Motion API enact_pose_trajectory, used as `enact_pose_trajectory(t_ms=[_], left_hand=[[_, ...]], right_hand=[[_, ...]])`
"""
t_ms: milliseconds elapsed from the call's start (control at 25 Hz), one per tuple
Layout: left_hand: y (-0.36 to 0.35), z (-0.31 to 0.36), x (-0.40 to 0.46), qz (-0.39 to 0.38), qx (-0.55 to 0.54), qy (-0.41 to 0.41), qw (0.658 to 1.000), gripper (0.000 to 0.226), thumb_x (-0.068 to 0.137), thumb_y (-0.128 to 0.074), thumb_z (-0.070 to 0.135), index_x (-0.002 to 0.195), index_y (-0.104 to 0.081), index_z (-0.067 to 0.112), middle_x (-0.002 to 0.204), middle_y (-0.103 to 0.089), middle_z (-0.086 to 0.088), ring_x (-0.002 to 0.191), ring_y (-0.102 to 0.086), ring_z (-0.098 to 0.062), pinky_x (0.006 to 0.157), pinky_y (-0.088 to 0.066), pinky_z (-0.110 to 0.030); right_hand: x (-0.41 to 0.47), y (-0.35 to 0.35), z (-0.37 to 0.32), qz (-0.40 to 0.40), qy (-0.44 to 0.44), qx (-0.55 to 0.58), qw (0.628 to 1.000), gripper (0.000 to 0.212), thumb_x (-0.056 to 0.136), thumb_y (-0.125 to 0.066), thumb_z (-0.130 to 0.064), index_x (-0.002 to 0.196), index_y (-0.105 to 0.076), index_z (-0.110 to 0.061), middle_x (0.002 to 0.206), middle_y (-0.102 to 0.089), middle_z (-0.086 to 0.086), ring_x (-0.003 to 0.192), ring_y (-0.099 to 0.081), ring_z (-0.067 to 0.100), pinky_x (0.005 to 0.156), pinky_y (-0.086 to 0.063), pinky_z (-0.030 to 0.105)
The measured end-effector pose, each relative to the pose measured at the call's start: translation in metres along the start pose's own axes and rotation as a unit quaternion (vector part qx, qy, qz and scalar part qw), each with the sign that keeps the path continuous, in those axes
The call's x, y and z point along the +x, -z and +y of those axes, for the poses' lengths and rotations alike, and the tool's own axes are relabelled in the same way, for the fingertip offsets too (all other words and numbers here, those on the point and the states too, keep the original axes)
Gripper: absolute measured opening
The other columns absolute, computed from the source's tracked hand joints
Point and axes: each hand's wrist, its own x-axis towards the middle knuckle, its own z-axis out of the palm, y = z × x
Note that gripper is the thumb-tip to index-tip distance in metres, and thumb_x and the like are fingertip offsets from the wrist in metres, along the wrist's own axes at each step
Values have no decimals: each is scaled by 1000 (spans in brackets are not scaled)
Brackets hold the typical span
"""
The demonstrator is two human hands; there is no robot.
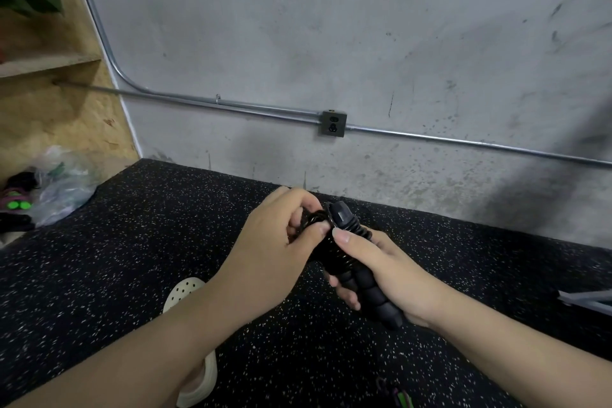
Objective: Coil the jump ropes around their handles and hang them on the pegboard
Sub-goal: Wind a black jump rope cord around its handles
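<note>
A black jump rope with ribbed foam handles (371,288) is held in front of me above the speckled black floor. My right hand (394,275) grips the handles, thumb pressed near their top end. Thin black cord (331,245) is wound in tight turns around the upper part of the handles. My left hand (281,242) pinches the cord at the top left of the coil, fingers curled around it. No pegboard is in view.
A grey concrete wall (331,43) with a metal conduit and an outlet box (333,123) stands ahead. A wooden shelf unit (49,76) and a plastic bag (63,189) are at left. A cream perforated shoe (182,291) shows below my arms. A grey metal piece (589,300) lies at right.
</note>
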Motion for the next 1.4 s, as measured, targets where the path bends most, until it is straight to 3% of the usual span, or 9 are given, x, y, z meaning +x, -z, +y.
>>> enact_pose_trajectory(t_ms=[200,320,560,720,880,1040,1120,1240,1400], left_hand=[[7,-2,2,-117,-43,71,990,10,97,-66,23,91,-58,27,70,-42,15,63,-40,0,62,-41,-16],[7,3,5,-143,-95,125,977,12,97,-64,19,86,-61,23,64,-46,17,60,-43,-2,63,-40,-21],[2,9,5,-114,-166,231,952,23,96,-51,11,75,-60,18,45,-45,22,45,-43,4,64,-33,-29],[-3,7,6,-77,-224,280,930,11,73,-56,24,72,-58,13,48,-48,13,48,-44,-5,60,-35,-30],[-8,5,7,-48,-221,318,921,31,58,-52,28,79,-62,8,57,-50,2,56,-45,-16,61,-35,-35],[-9,3,8,-38,-235,328,914,11,80,-54,15,77,-62,8,43,-46,9,42,-40,-10,57,-32,-33],[-9,1,8,-38,-241,327,913,19,90,-50,3,76,-61,8,40,-46,11,38,-40,-6,55,-32,-32],[-7,7,10,-14,-215,299,930,17,89,-52,7,77,-62,12,54,-53,7,54,-48,-11,62,-35,-34],[-2,15,6,17,-177,252,951,21,91,-51,10,73,-61,16,64,-54,5,65,-49,-15,68,-37,-36]], right_hand=[[-4,0,3,-35,-38,16,999,41,91,-63,-54,99,-63,-14,78,-58,20,50,-47,20,54,-37,34],[-6,2,3,-40,-38,4,998,42,91,-63,-55,95,-61,-13,78,-58,20,50,-48,20,55,-38,33],[-7,3,4,-47,-31,-22,998,37,91,-62,-53,86,-64,-16,78,-59,21,50,-48,20,53,-39,32],[-7,3,6,-55,-34,-35,997,34,93,-63,-51,87,-65,-17,78,-60,21,50,-48,21,53,-39,32],[-7,4,6,-58,-32,-37,997,36,93,-63,-50,90,-63,-14,79,-61,22,50,-49,20,55,-39,33],[-7,2,4,-50,-34,-46,997,33,91,-64,-52,86,-65,-19,79,-61,20,51,-49,21,53,-40,32],[-7,1,3,-51,-38,-36,997,36,91,-63,-53,87,-65,-17,79,-60,21,51,-48,21,55,-39,33],[-6,-1,-1,-67,-69,8,995,48,93,-61,-55,97,-62,-7,80,-58,21,51,-48,21,54,-40,31],[-6,-1,-2,-102,-108,71,986,48,93,-62,-58,103,-62,-11,80,-57,17,53,-47,20,51,-41,29]])
